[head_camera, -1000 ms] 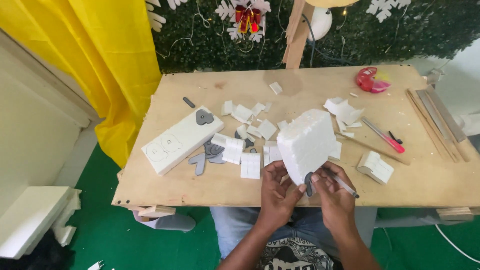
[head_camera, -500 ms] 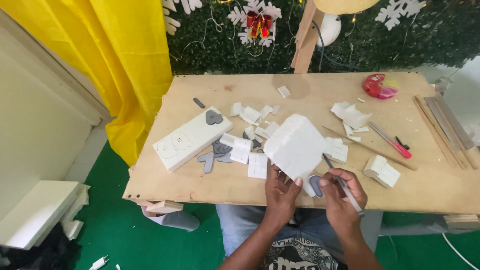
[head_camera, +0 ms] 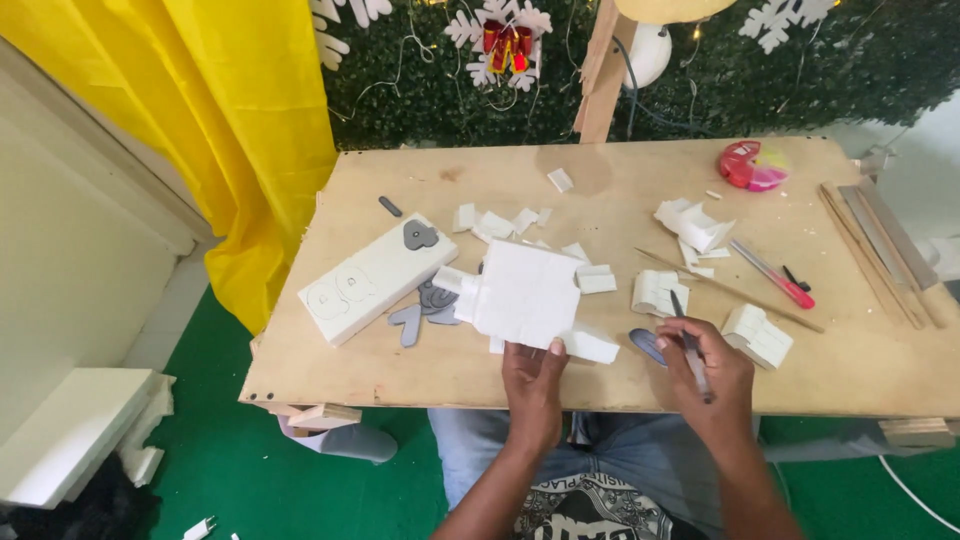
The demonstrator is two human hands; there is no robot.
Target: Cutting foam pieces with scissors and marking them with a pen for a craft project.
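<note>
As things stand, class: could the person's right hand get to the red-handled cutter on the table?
Probably yes. The right hand lies close to the red-handled cutter, with only a thin wooden stick lying flat between them. But the hand already holds a slim pen-like tool, so grasping may be awkward.

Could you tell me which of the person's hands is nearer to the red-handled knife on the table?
Right. The right hand lies just below-left of the red-handled knife; the left hand is farther left.

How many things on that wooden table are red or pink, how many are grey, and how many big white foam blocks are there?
Red or pink: 2, the round tape holder and the red-handled cutter.
Grey: 3, the cutouts.
Big white foam blocks: 2, the long block and the held slab.
Total: 7
</note>
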